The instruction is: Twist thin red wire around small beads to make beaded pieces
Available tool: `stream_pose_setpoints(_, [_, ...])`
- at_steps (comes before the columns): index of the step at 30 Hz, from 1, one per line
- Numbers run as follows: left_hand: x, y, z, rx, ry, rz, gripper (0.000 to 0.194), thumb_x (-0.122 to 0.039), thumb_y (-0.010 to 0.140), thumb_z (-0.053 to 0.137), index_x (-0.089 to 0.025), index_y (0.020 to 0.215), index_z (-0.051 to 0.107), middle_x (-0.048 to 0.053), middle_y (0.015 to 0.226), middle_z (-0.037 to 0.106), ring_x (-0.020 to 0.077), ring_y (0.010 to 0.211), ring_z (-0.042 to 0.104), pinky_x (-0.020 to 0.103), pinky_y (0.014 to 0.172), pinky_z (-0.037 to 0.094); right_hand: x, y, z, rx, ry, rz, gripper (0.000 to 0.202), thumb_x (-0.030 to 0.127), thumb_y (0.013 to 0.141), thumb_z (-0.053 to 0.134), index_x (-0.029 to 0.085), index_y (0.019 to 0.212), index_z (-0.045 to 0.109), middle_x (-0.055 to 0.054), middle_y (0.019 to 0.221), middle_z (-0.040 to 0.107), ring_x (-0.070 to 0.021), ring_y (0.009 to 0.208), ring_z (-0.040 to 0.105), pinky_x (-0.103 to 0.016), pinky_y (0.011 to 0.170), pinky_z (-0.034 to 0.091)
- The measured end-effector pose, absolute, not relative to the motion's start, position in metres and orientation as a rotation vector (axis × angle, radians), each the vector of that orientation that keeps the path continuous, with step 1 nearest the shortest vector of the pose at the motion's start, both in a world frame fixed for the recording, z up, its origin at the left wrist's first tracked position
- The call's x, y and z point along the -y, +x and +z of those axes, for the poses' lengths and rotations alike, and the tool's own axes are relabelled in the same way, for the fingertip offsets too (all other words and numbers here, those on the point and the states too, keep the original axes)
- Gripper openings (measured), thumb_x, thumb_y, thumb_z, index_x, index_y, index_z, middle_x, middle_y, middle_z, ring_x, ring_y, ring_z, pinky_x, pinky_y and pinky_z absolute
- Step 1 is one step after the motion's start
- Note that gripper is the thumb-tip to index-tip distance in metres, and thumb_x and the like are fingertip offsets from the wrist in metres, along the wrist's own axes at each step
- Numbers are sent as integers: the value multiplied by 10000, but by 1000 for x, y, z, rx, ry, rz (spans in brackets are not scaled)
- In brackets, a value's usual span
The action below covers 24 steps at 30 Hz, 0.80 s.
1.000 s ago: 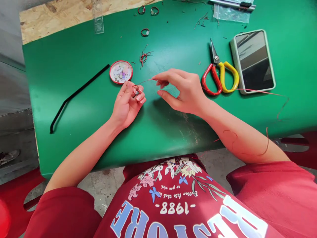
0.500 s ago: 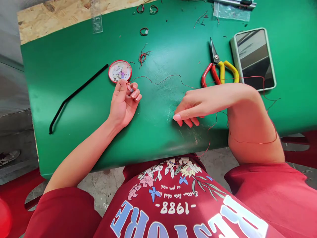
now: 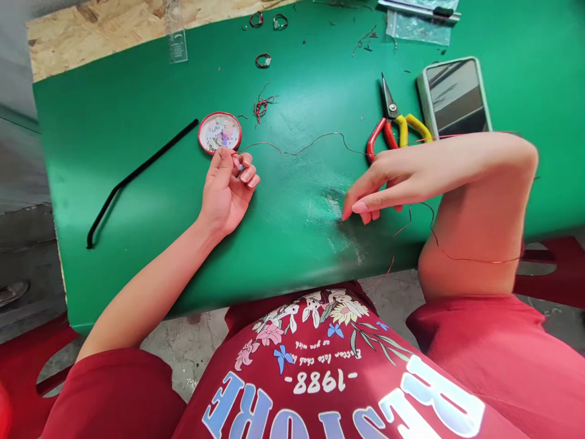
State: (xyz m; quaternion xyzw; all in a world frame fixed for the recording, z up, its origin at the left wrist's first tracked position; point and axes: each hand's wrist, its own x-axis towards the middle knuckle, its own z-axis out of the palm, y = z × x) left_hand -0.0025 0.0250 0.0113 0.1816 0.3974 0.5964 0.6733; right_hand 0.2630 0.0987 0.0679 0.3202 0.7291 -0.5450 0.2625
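Note:
My left hand [image 3: 227, 189] lies palm up with thumb and forefinger pinched on red cord [image 3: 234, 155]. A pale bead shows among its curled fingers, partly hidden. Beside it sits a red-rimmed round dish [image 3: 220, 114] with tiny beads. From the pinch, thin dark thread [image 3: 298, 150] runs right across the table toward my right hand [image 3: 379, 189]. That hand hovers palm down, its thumb and forefinger apart and nothing visible between them. More red thread [image 3: 479, 261] hangs over my right forearm. Just behind the hand lie pliers-like scissors [image 3: 392, 110] with red and yellow handles.
A phone [image 3: 454, 97] rests right of the scissors. A black stick [image 3: 141, 164], bent near one end, lies at left. Farther back are a knotted red cord [image 3: 260, 108], small cord rings [image 3: 263, 60], a clear ruler [image 3: 177, 46], a plastic bag [image 3: 418, 27] and thread scraps.
My right hand and elbow have moved right and the forearm now covers the phone's near end. The thread shifted with it. My left hand keeps its pinch, nearly still.

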Motion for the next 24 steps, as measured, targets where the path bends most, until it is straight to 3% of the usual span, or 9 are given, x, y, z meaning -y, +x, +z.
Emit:
stream_pose_setpoints(7, [-25, -3, 9, -845, 419, 1360, 356, -254, 1039, 448, -178, 693, 476, -34, 705, 495, 20, 531, 445, 162, 534, 409, -95, 274, 73, -1795, 509, -1676, 619, 675, 830, 573, 147, 1083, 774, 19, 844, 791, -25, 709, 716, -115, 553, 415])
stream_pose_setpoints(13, [-25, -3, 7, -849, 480, 1340, 329, -298, 1001, 553, -184, 706, 462, -48, 695, 505, 15, 523, 464, 158, 538, 426, -98, 264, 63, -1909, 389, -1976, 534, 622, 822, 629, 125, 950, 780, -21, 859, 798, -56, 761, 739, -168, 648, 503])
stream_pose_setpoints(16, [-20, -2, 9, -863, 572, 1279, 337, -358, 963, 619, -186, 719, 461, -55, 723, 543, 26, 572, 552, 182, 623, 519, -89, 249, 55, -2222, 501, -2185, 427, 552, 829, 715, 128, 857, 755, -8, 810, 785, -77, 771, 715, -244, 693, 520])
stream_pose_setpoints(20, [-10, 1, 11, -808, 654, 1118, 365, -418, 884, 715, -175, 733, 487, -47, 789, 605, 108, 818, 721, 320, 816, 632, -71, 218, 40, -2528, 654, -2701, 553, 618, 771, 778, 167, 572, 527, 70, 490, 560, -63, 574, 530, -277, 616, 436])
stream_pose_setpoints(24, [-5, 0, 12, -721, 655, 963, 406, -470, 837, 751, -165, 742, 500, -40, 796, 621, 147, 848, 756, 358, 794, 660, -63, 200, 27, -2814, 619, -2719, 497, 520, 842, 756, 197, 568, 496, 49, 478, 485, -99, 563, 459, -279, 555, 366])
